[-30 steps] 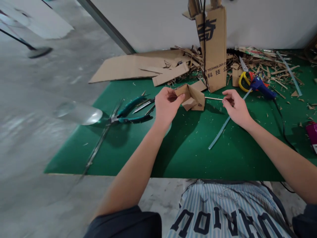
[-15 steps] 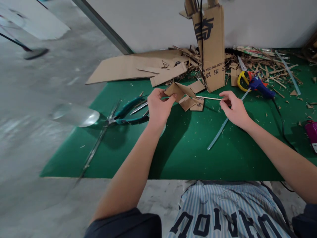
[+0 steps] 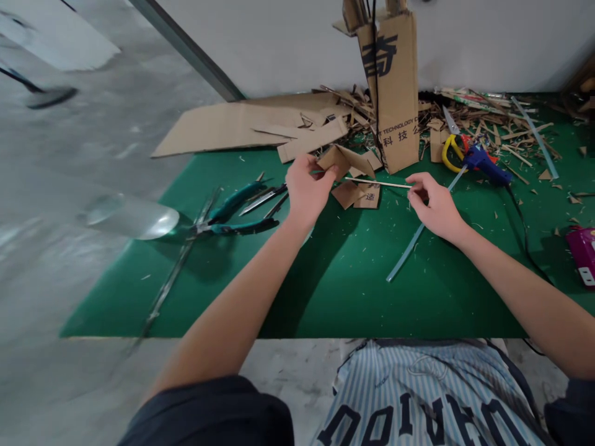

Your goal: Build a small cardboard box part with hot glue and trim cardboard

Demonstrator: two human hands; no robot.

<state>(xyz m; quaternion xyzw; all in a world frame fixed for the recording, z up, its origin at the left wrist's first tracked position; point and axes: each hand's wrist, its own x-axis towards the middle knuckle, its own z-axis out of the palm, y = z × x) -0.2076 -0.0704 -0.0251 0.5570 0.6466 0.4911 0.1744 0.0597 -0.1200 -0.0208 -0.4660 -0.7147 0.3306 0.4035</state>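
My left hand (image 3: 310, 184) is closed on a folded piece of cardboard (image 3: 336, 161), pinched between thumb and fingers above the green table. A thin pale stick (image 3: 383, 183) runs from beside that piece to my right hand (image 3: 432, 201), whose thumb and fingertips grip its far end. Just below the stick lie two small cardboard squares, a plain one (image 3: 346, 194) and a printed one (image 3: 370, 197). Green-handled pliers (image 3: 237, 210) rest left of my left hand. A clear glue stick (image 3: 405, 254) lies by my right hand, its upper end at a blue glue gun (image 3: 487, 165).
A tall cardboard structure (image 3: 396, 93) stands at the back, with a black cable down it. Cardboard scraps (image 3: 502, 133), yellow-handled scissors (image 3: 452, 148) and a flat cardboard sheet (image 3: 204, 127) lie around it. A clear cylinder (image 3: 134, 215) is at left, a purple box (image 3: 582, 248) at right.
My left hand has shifted slightly right and up with the folded cardboard. The stick's left end now shows more clearly, apart from the folded piece. The whole view has moved slightly.
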